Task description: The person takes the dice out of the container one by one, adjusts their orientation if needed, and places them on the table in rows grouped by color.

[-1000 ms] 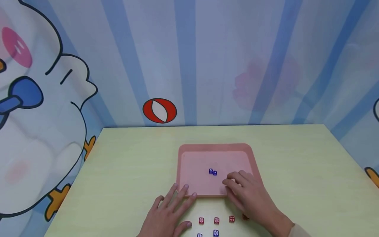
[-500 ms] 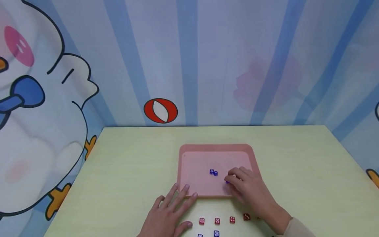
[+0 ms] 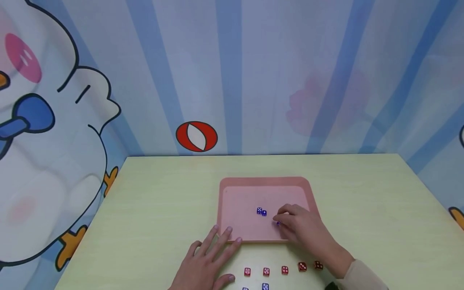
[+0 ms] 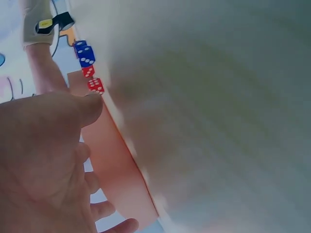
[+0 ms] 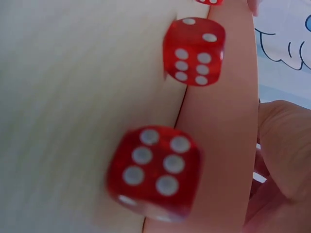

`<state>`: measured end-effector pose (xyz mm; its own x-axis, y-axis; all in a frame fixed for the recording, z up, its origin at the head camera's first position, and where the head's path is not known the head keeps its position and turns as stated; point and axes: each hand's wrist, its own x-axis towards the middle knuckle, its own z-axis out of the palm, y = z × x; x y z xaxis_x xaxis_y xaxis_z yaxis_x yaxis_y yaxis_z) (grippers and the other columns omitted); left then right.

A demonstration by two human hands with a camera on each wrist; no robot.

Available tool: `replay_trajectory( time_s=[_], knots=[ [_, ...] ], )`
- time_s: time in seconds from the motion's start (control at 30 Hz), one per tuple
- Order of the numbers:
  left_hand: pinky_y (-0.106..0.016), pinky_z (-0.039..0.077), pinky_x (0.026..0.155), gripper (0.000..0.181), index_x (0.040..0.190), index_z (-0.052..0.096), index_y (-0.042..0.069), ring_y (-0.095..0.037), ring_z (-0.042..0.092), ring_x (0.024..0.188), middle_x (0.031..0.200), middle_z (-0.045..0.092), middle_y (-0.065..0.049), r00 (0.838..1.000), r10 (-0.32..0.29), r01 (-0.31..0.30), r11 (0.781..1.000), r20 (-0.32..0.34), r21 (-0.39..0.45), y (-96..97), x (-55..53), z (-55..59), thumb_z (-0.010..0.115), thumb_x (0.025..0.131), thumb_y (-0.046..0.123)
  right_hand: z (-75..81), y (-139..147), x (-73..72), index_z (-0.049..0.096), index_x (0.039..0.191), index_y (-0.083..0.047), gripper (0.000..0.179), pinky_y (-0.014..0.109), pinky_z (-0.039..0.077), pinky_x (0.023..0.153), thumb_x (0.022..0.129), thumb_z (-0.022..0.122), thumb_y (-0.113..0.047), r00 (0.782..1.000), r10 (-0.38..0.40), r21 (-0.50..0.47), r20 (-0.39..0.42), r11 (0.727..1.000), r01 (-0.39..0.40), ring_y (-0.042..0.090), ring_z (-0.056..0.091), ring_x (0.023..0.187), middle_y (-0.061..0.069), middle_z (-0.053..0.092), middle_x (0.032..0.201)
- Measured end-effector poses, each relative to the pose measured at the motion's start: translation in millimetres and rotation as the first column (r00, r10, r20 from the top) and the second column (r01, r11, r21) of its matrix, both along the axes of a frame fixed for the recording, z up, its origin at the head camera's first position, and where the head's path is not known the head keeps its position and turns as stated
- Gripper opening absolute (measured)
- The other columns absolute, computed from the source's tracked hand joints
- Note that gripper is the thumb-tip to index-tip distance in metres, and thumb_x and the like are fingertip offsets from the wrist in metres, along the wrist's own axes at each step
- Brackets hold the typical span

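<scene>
A pink tray (image 3: 239, 193) lies on the table, with two blue dice (image 3: 259, 210) side by side near its middle. Just right of them, my right hand (image 3: 302, 229) pinches another blue die (image 3: 278, 223) low over the tray; whether it touches the tray I cannot tell. My left hand (image 3: 204, 264) lies with spread, fairly straight fingers at the tray's near left corner, fingertips on the rim. Between me and the tray runs a row of several red dice (image 3: 266, 272). In the right wrist view, a red die (image 5: 155, 174) looms close, while the right hand's fingertips are hidden.
More blue dice (image 3: 266, 286) sit nearer to me, partly cut off by the head view's bottom edge. The pale table (image 3: 166, 193) extends to both sides of the tray. Behind it stands a striped blue backdrop (image 3: 261, 80). A dark wrist device (image 3: 331, 286) shows by the right sleeve.
My right hand has shifted slightly farther over the tray, and the blue die at its fingertips has come into sight. Red dice at the row's right end are uncovered. My left hand stays put.
</scene>
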<state>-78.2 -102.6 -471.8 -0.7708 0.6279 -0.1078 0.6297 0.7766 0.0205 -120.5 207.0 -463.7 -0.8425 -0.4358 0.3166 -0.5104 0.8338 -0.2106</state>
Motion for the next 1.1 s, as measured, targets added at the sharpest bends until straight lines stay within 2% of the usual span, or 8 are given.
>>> replay_trajectory(
  time_s=[0.1,0.2,0.5,0.63,0.8,0.97,1.1],
  knots=[
    [-0.053,0.048,0.110,0.073,0.169,0.025,0.038,-0.031,0.025,0.162,0.178,0.021,0.005,0.999,-0.020,0.020,1.000,-0.034,-0.005,-2.4,-0.3,-2.2,0.034,0.105,0.072,-0.1,-0.4,-0.4,0.084,0.103,-0.015,0.016,0.032,0.061,0.084,0.089,0.083,-0.006,0.997,-0.020,-0.054,0.074,0.998,0.024,0.013,0.068,0.094,-0.005,0.072,0.105],
    [-0.052,0.048,0.110,0.073,0.169,0.026,0.037,-0.030,0.026,0.161,0.177,0.022,0.005,0.997,-0.036,0.036,0.999,-0.064,-0.008,-3.6,-0.4,-3.4,0.034,0.105,0.072,0.2,-0.4,-1.4,0.084,0.100,-0.016,0.015,0.032,0.060,0.082,0.090,0.082,-0.005,0.993,-0.025,-0.080,0.113,0.996,0.034,0.013,0.068,0.094,-0.005,0.072,0.104],
    [-0.052,0.047,0.112,0.072,0.170,0.024,0.038,-0.030,0.023,0.162,0.178,0.021,0.006,0.999,-0.032,0.033,0.999,-0.038,0.006,-2.8,-2.1,-3.1,0.031,0.107,0.071,-0.1,1.4,-5.2,0.080,0.096,-0.014,0.015,0.023,0.052,0.066,0.090,0.078,-0.001,0.971,-0.027,-0.159,0.236,0.985,0.067,0.002,0.054,0.077,-0.007,0.070,0.098],
    [-0.049,0.048,0.110,0.071,0.169,0.027,0.037,-0.029,0.027,0.161,0.177,0.024,0.005,0.996,-0.042,0.042,0.999,-0.080,0.002,-4.4,-1.0,-3.7,0.033,0.107,0.069,-0.8,1.1,-5.9,0.081,0.097,-0.014,0.017,0.022,0.050,0.064,0.090,0.076,0.001,0.959,-0.026,-0.194,0.282,0.977,0.084,0.001,0.053,0.076,-0.007,0.071,0.097],
    [-0.047,0.048,0.108,0.070,0.169,0.029,0.035,-0.029,0.029,0.160,0.176,0.026,0.004,0.992,-0.052,0.054,0.999,-0.116,0.007,-5.4,-0.5,-4.0,0.035,0.107,0.068,-0.3,0.7,-6.0,0.081,0.098,-0.013,0.019,0.022,0.049,0.063,0.088,0.075,0.002,0.949,-0.036,-0.199,0.314,0.975,0.103,0.002,0.052,0.074,-0.004,0.070,0.092],
    [-0.046,0.049,0.107,0.070,0.168,0.030,0.035,-0.030,0.030,0.160,0.176,0.028,0.004,0.989,-0.058,0.060,0.998,-0.138,0.009,-5.0,-1.0,-4.5,0.037,0.107,0.068,1.0,-0.3,-5.6,0.081,0.097,-0.013,0.018,0.022,0.048,0.062,0.088,0.076,0.002,0.945,-0.054,-0.183,0.324,0.976,0.118,0.001,0.052,0.073,-0.008,0.068,0.089],
    [-0.047,0.049,0.107,0.070,0.169,0.030,0.035,-0.030,0.029,0.160,0.176,0.028,0.004,0.991,-0.051,0.053,0.999,-0.121,0.010,-4.2,-1.1,-3.4,0.037,0.107,0.068,1.4,-0.7,-5.5,0.080,0.096,-0.014,0.018,0.022,0.048,0.062,0.089,0.076,0.002,0.948,-0.058,-0.176,0.312,0.977,0.117,0.001,0.051,0.073,-0.011,0.066,0.088]
  ],
)
